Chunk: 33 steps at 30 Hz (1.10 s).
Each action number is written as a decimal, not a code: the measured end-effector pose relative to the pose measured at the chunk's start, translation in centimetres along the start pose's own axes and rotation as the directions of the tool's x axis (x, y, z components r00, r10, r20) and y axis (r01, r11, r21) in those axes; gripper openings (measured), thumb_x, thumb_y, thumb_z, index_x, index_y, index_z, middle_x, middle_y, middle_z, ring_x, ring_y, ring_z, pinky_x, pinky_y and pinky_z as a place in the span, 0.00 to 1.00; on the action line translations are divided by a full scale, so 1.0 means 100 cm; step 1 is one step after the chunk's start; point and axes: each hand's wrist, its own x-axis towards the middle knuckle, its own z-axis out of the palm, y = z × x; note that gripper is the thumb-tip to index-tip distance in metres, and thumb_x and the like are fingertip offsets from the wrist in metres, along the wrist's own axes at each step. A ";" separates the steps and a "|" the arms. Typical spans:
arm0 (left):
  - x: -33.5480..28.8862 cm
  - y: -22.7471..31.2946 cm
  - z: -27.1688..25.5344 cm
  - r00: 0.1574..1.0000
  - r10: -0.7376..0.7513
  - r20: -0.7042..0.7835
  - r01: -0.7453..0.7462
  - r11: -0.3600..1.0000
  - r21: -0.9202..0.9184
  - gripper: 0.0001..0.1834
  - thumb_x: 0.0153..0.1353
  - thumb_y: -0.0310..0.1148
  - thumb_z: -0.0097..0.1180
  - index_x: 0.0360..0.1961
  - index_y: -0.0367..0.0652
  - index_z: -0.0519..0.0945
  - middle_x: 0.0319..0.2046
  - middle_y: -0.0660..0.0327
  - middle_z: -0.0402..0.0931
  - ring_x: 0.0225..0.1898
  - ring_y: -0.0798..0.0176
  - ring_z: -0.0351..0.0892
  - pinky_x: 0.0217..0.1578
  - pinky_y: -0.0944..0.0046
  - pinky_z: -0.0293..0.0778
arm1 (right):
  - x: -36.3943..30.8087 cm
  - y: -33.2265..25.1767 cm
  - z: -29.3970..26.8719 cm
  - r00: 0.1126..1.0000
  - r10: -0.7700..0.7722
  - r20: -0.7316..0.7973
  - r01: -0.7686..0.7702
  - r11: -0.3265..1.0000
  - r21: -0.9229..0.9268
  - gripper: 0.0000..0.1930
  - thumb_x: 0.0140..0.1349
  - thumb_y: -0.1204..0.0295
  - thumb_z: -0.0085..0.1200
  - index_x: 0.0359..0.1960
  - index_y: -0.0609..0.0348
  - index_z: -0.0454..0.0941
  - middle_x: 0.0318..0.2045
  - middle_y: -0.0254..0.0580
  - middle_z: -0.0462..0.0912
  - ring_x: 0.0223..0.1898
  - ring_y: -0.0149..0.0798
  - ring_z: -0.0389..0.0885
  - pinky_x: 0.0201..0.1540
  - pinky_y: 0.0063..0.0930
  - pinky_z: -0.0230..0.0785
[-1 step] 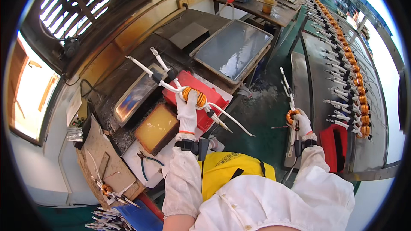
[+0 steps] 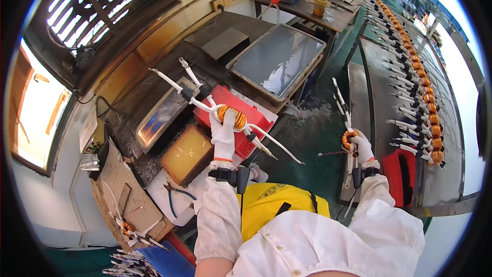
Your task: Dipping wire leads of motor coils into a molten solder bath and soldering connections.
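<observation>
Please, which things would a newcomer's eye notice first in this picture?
Probably the long row of orange wire-wound coils along the grey metal table at the right. Near the centre, the white-gloved left hand holds a similar ring-shaped orange coil over a red rectangular box. Right of centre, the white-gloved right hand holds another orange coil.

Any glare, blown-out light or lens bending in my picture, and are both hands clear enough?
Head view: glare on the shiny grey rectangular surface; the bright framed opening at left is blown out; fisheye bending likely bows the long row of orange wire-wound ring coils; black fills the corners. Also head view: the white-gloved left hand and white-gloved right hand look reasonably sharp.
</observation>
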 end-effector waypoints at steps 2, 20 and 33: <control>0.002 -0.005 -0.004 1.000 0.014 -0.003 -0.014 1.000 0.007 0.21 0.62 0.34 0.52 0.54 0.40 0.64 0.41 0.62 0.68 0.40 0.70 0.70 0.41 0.68 0.71 | -0.016 -0.033 0.033 0.980 -0.031 0.199 -0.021 0.967 0.255 0.25 0.51 0.77 0.42 0.54 0.67 0.68 0.39 0.47 0.77 0.33 0.38 0.80 0.38 0.29 0.77; 0.000 0.001 -0.002 1.000 0.016 -0.013 -0.016 1.000 -0.026 0.22 0.58 0.32 0.57 0.52 0.37 0.65 0.40 0.61 0.69 0.37 0.71 0.71 0.38 0.68 0.73 | -0.014 -0.080 0.072 0.881 0.004 0.472 -0.024 0.999 0.036 0.29 0.47 0.79 0.48 0.57 0.61 0.66 0.39 0.44 0.77 0.40 0.38 0.79 0.42 0.31 0.75; 0.002 -0.008 0.002 1.000 0.004 0.008 -0.004 0.999 -0.054 0.23 0.55 0.33 0.60 0.49 0.40 0.66 0.38 0.63 0.70 0.37 0.71 0.71 0.37 0.68 0.73 | -0.008 -0.136 0.159 0.854 -0.402 0.329 0.462 0.298 -0.835 0.22 0.50 0.70 0.51 0.50 0.52 0.72 0.45 0.49 0.78 0.48 0.50 0.76 0.51 0.36 0.68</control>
